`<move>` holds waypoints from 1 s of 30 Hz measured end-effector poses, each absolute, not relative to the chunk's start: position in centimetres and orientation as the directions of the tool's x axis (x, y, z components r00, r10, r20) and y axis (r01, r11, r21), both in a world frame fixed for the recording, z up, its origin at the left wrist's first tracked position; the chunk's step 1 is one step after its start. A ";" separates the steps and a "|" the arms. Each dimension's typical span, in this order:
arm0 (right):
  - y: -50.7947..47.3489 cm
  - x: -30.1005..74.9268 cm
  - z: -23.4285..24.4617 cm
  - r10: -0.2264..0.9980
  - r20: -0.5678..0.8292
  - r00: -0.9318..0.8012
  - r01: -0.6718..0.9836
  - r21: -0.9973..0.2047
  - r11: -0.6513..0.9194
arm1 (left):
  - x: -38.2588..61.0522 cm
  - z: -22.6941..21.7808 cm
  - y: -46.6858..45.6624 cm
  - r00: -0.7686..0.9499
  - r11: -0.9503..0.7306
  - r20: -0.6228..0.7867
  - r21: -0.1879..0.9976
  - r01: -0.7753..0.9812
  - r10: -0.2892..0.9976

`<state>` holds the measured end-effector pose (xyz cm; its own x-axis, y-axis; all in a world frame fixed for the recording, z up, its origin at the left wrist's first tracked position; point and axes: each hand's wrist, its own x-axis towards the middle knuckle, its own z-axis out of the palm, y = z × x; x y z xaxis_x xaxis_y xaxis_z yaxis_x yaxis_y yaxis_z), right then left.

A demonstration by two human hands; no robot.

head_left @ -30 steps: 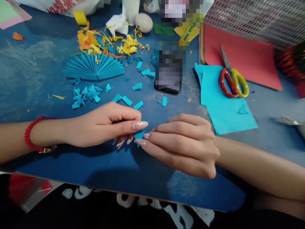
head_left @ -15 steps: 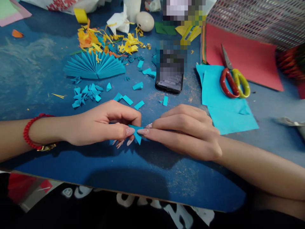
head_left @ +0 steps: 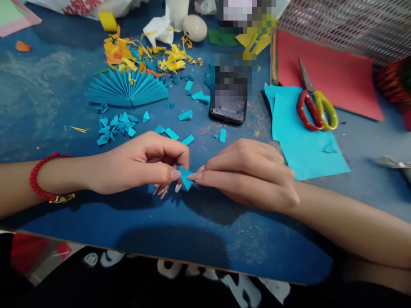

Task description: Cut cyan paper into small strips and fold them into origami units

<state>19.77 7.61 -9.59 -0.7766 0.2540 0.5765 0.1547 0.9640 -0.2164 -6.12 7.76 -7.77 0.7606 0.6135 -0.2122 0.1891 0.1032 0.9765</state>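
Between my two hands is a small folded piece of blue paper [head_left: 185, 177], held just above the blue table. My left hand [head_left: 147, 160] pinches its left side between thumb and curled fingers. From the right, my right hand [head_left: 247, 173] grips the other side with its fingertips. Beyond the hands lie loose blue paper strips [head_left: 172, 134] and a heap of small folded blue paper pieces [head_left: 115, 126]. A pleated blue paper fan [head_left: 130, 90] rests farther back on the left.
A phone [head_left: 229, 100] lies past my hands. Scissors [head_left: 313, 100] with red and yellow handles sit on blue paper sheets [head_left: 308, 158], near red paper [head_left: 334, 72]. Yellow and orange scraps [head_left: 173, 60], a white egg-shaped object [head_left: 195, 28] and a perforated basket [head_left: 340, 25] are at the back.
The folded blue paper has turned slightly between my fingertips and shifted a little up and to the right. Both hands keep their pinch.
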 end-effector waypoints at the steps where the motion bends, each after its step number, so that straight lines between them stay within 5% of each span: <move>1: 7.6 19.7 -9.6 0.280 0.581 -0.764 0.166 -0.242 0.956 | -6.1 -7.8 7.7 0.749 0.106 -0.214 0.976 0.191 0.627; 17: 8.2 18.4 -10.7 0.520 0.587 -0.620 0.199 -0.524 0.828 | -5.7 -8.4 7.5 0.649 0.127 -0.233 0.970 0.206 0.725; 30: 8.1 18.6 -10.8 0.444 0.656 -0.610 0.165 -0.444 0.881 | -5.8 -9.1 7.4 0.644 0.106 -0.153 0.988 0.111 0.749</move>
